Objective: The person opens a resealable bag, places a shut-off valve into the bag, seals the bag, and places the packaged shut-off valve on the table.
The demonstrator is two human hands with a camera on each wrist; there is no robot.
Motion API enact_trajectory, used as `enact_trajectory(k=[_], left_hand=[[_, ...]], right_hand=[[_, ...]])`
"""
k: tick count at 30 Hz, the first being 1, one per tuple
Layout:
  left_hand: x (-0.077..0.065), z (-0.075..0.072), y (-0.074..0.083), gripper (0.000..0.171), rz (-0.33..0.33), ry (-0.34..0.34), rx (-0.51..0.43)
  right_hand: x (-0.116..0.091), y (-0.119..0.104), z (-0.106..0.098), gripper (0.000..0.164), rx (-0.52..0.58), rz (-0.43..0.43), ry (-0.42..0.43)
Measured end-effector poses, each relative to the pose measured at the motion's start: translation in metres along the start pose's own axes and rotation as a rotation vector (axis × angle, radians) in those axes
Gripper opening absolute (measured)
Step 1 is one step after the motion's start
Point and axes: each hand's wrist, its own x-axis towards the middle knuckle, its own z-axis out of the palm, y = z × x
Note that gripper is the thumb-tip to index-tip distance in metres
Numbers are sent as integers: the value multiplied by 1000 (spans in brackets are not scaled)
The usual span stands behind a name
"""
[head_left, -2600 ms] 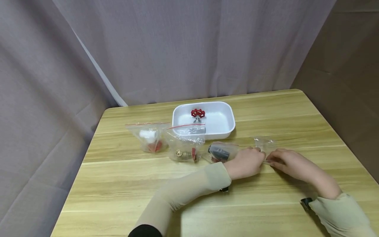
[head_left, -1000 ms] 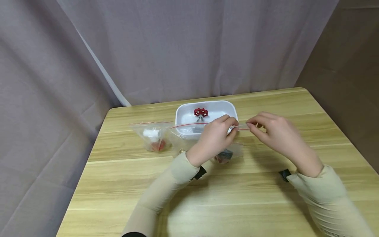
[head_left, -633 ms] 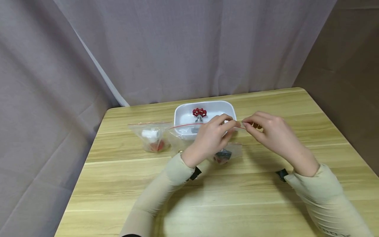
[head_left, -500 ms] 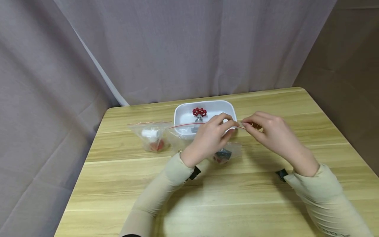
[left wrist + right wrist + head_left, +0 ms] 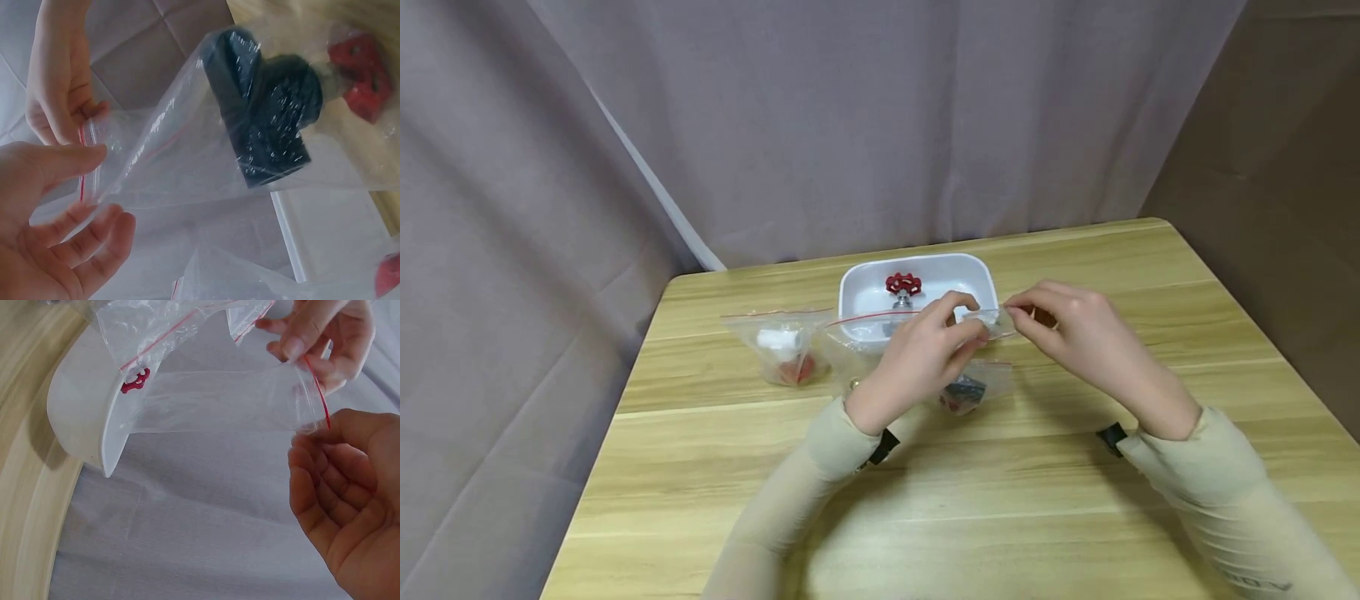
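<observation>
Well to the left of the left-hand fingers, a bag (image 5: pixel 775 323) with a red seal line lies on the wooden table (image 5: pixel 700 483), holding a white pipe piece (image 5: pixel 778 340) and something red. Next comes a second bag (image 5: pixel 850 350), partly behind the left wrist. Just beyond the left fingers sits a white tray (image 5: pixel 955 275); a tap with a red wheel (image 5: pixel 903 284) rests in it. The left hand (image 5: pixel 917 358) pinches the top edge of a clear bag (image 5: pixel 219 400) between thumb and fingers. Below those fingertips, a third bag (image 5: pixel 992 379) holds a dark pipe piece (image 5: pixel 966 390). Farthest right, the right hand (image 5: pixel 1078 333) pinches the clear bag's other top corner between thumb and forefinger, so its edge stretches between both sets of fingertips.
</observation>
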Motion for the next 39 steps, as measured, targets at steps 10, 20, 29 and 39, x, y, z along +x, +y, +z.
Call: enact_trajectory(k=[10, 20, 29, 39], left_hand=[[-11, -3, 10, 10, 11, 20, -34], [-13, -4, 18, 9, 38, 18, -16], [-18, -2, 20, 13, 41, -1, -21], [-25, 5, 28, 24, 39, -30, 11]], right_hand=[[6, -6, 7, 9, -100, 50, 215], [7, -9, 19, 9, -96, 17, 315], [5, -9, 20, 10, -79, 21, 289], [-1, -7, 17, 8, -81, 8, 231]])
